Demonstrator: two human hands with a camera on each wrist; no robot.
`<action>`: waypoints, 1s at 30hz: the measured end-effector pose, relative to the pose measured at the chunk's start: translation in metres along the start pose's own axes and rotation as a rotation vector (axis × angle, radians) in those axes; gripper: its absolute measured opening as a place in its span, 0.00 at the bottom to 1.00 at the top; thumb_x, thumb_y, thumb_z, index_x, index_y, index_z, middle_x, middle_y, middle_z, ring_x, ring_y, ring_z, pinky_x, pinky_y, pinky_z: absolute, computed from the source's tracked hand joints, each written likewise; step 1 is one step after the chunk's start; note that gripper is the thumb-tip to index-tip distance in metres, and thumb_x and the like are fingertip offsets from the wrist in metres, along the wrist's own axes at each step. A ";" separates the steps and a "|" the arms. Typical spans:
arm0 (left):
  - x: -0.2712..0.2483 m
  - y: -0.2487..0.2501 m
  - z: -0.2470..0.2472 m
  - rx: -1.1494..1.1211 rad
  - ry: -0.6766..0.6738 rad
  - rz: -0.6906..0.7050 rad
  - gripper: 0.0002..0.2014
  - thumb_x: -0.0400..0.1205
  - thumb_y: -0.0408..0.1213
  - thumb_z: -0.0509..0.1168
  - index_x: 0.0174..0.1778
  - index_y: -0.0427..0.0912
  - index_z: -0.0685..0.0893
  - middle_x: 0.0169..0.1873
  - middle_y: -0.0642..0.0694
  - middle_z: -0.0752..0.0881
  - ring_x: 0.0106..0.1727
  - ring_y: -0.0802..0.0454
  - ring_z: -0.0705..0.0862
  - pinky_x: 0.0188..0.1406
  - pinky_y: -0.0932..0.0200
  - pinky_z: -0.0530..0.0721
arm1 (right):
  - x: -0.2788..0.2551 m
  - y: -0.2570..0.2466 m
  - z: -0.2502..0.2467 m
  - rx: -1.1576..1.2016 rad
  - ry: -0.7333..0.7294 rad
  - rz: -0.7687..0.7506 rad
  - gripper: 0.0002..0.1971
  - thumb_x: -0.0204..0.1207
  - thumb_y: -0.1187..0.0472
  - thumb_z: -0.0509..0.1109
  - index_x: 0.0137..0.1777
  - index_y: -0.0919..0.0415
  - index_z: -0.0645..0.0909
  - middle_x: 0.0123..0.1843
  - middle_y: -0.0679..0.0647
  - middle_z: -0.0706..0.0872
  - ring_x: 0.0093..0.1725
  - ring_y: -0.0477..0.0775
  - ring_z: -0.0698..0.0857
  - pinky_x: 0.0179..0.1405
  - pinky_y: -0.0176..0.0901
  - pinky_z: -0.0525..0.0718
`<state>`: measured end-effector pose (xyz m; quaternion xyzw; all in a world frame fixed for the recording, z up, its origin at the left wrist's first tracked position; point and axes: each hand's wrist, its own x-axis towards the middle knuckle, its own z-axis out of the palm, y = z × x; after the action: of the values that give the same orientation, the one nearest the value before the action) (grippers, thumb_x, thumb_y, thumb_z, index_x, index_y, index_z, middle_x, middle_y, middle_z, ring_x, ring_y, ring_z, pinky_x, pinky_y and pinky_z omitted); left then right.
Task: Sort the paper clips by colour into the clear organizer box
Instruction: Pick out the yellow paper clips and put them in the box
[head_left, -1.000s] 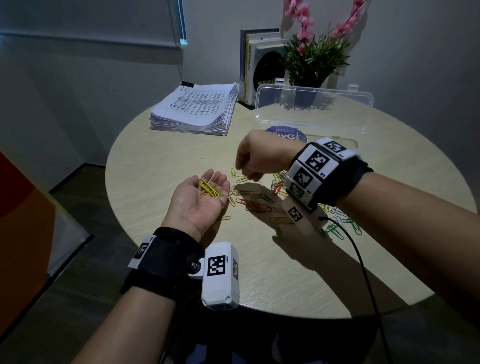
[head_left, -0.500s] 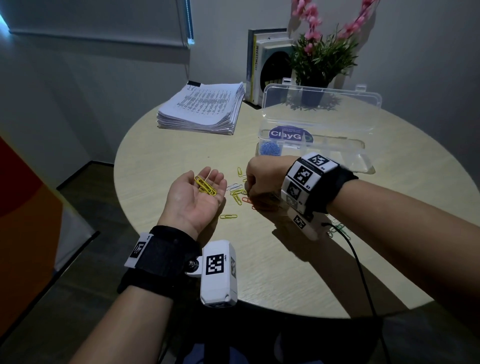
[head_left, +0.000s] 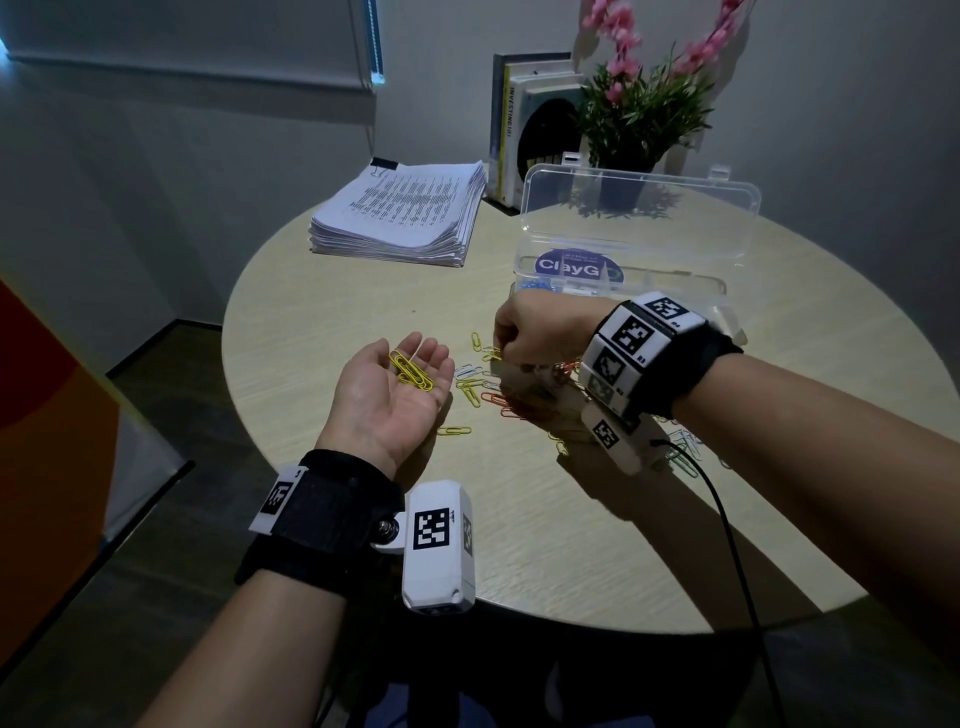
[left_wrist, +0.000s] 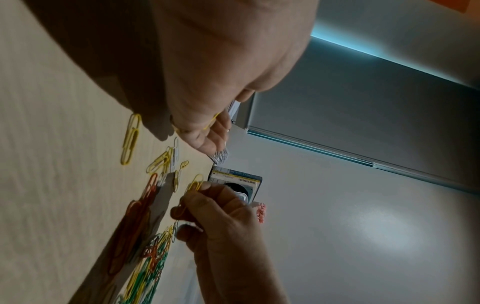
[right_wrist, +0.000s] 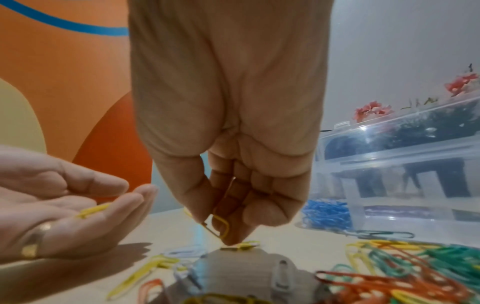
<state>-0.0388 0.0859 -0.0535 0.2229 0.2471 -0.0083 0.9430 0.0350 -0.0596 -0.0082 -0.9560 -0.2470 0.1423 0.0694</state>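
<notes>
My left hand (head_left: 415, 358) lies palm up over the table's left part, with several yellow paper clips (head_left: 410, 370) resting on its relaxed fingers. Just right of it, my right hand (head_left: 506, 353) reaches down to the loose pile of mixed clips (head_left: 488, 387). Thumb and forefinger pinch one yellow clip (right_wrist: 221, 225) at the table top, also seen in the left wrist view as a yellow clip (left_wrist: 193, 185). Behind the right hand stands the clear organizer box (head_left: 675, 283) with its lid up. Blue clips (right_wrist: 326, 212) fill its left compartment.
A thick stack of papers (head_left: 400, 213) lies at the back left of the round table (head_left: 545, 519). Books (head_left: 524, 119) and a potted flower (head_left: 639, 104) stand behind the box. More green, orange and yellow clips (right_wrist: 415, 267) lie under my right wrist. A black cable (head_left: 727, 530) trails from it.
My right hand has dropped from above the pile to the table and now pinches a yellow clip. The left hand has stayed palm up with its yellow clips.
</notes>
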 end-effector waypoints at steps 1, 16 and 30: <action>0.000 0.000 -0.001 0.000 0.002 0.004 0.18 0.88 0.42 0.49 0.50 0.33 0.79 0.46 0.38 0.82 0.48 0.45 0.82 0.45 0.50 0.79 | 0.000 -0.003 -0.001 0.007 -0.002 -0.021 0.08 0.76 0.66 0.66 0.52 0.60 0.84 0.48 0.54 0.86 0.48 0.53 0.83 0.43 0.40 0.82; -0.006 0.013 -0.005 -0.009 0.011 0.064 0.18 0.89 0.41 0.48 0.50 0.33 0.78 0.46 0.38 0.81 0.48 0.45 0.82 0.56 0.51 0.76 | 0.000 -0.036 0.016 -0.159 -0.015 -0.115 0.13 0.74 0.60 0.74 0.57 0.63 0.87 0.52 0.58 0.88 0.46 0.54 0.82 0.41 0.42 0.80; -0.003 0.015 -0.012 0.012 0.028 0.089 0.17 0.88 0.41 0.49 0.50 0.34 0.79 0.47 0.39 0.82 0.49 0.45 0.82 0.55 0.51 0.77 | 0.001 -0.041 0.019 -0.070 -0.043 -0.146 0.10 0.73 0.62 0.73 0.53 0.61 0.87 0.44 0.52 0.84 0.45 0.51 0.81 0.30 0.36 0.76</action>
<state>-0.0455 0.1038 -0.0550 0.2392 0.2499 0.0354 0.9376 0.0116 -0.0219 -0.0182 -0.9340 -0.3224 0.1484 0.0409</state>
